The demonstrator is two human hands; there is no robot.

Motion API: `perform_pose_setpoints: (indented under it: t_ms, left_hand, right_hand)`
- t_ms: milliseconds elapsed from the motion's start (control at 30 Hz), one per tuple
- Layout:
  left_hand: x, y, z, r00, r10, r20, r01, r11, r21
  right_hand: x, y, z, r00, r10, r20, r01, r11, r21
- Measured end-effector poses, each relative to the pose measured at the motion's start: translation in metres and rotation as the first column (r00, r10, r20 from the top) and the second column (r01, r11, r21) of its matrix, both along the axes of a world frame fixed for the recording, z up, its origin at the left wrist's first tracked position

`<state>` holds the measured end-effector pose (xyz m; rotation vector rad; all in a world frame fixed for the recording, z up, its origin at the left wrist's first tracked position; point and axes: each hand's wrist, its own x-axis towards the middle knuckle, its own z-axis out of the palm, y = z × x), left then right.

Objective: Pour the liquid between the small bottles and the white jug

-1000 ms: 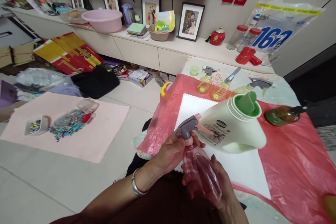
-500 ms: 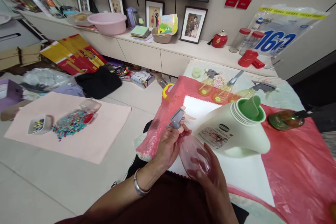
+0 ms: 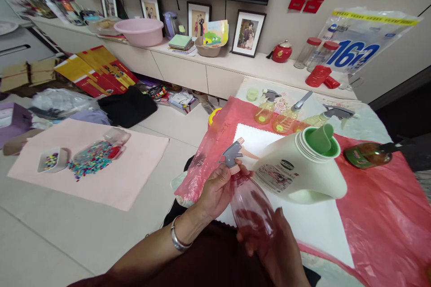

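Note:
A clear pink spray bottle with a grey and pink trigger head is tilted in front of my body, its head up and to the left. My left hand pinches the bottle's neck just under the collar. Around the lower end curls my right hand, thumb on the near right side and fingertips showing beneath. Just beyond the bottle stands a large pale green detergent jug, with a green pouring spout in its open mouth. Neither hand touches the jug.
Several spray bottles with yellow liquid, one of them here, line the table's far side. A brown pump bottle lies at the right on the red plastic sheet. On the floor at left, a pink mat bears colourful small pieces.
The spray bottle has turned slightly, its trigger head shifting a little to the right. My right hand has slid down to the bottle's lower end, its fingers now beneath it.

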<state>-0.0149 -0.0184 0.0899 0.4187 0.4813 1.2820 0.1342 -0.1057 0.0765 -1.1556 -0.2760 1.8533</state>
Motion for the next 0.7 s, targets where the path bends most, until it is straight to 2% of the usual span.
perform_pose_setpoints:
  t_ms: [67,100,167,267,367,400,467,533,567,633,700]
  left_hand:
    - [-0.001,-0.001,0.0,1.0,-0.008,0.0,0.008,1.0,-0.016]
    - [-0.001,-0.001,0.0,1.0,0.0,-0.003,0.0,1.0,-0.021]
    - [-0.002,0.0,-0.001,0.999,0.046,-0.008,-0.047,0.999,-0.029]
    - [-0.004,0.004,-0.001,0.993,0.118,-0.018,-0.119,0.991,-0.065]
    - [-0.005,0.005,0.001,0.991,0.13,-0.016,-0.131,0.986,-0.103]
    - [-0.005,0.004,0.002,0.993,0.121,-0.004,-0.12,0.987,-0.107]
    - [-0.004,0.002,0.005,0.994,0.101,0.035,-0.098,0.991,-0.092]
    - [-0.003,0.0,0.009,0.993,0.09,0.077,-0.086,0.995,-0.053]
    - [-0.003,-0.001,0.01,0.992,0.088,0.088,-0.086,0.996,-0.033]
    - [-0.003,0.0,0.01,0.992,0.097,0.083,-0.096,0.995,-0.011]
    - [-0.004,0.003,0.007,0.989,0.13,0.065,-0.128,0.991,-0.023]
  right_hand:
    - [0.003,0.003,-0.005,0.97,0.066,-0.233,-0.098,0.987,-0.13]
    - [0.003,0.004,-0.005,0.954,0.068,-0.291,-0.111,0.984,-0.136]
    - [-0.001,0.003,-0.001,0.953,0.031,-0.301,-0.059,0.995,-0.086]
    - [-0.011,0.001,0.013,0.994,-0.04,-0.1,0.047,0.996,0.075]
    - [-0.015,0.002,0.02,0.98,-0.146,0.139,0.112,0.968,0.226]
    - [-0.013,0.003,0.018,0.977,-0.161,0.139,0.129,0.968,0.215]
    - [-0.007,0.006,0.009,0.994,-0.11,0.007,0.109,0.991,0.072]
    - [-0.001,0.009,-0.001,0.981,-0.01,-0.191,-0.009,0.995,-0.101]
    - [0.001,0.011,-0.005,0.965,0.034,-0.261,-0.073,0.987,-0.14]
    - [0.0,0.012,-0.007,0.959,0.063,-0.276,-0.103,0.986,-0.132]
    - [-0.006,0.012,0.0,0.987,-0.011,-0.161,0.005,0.999,-0.043]
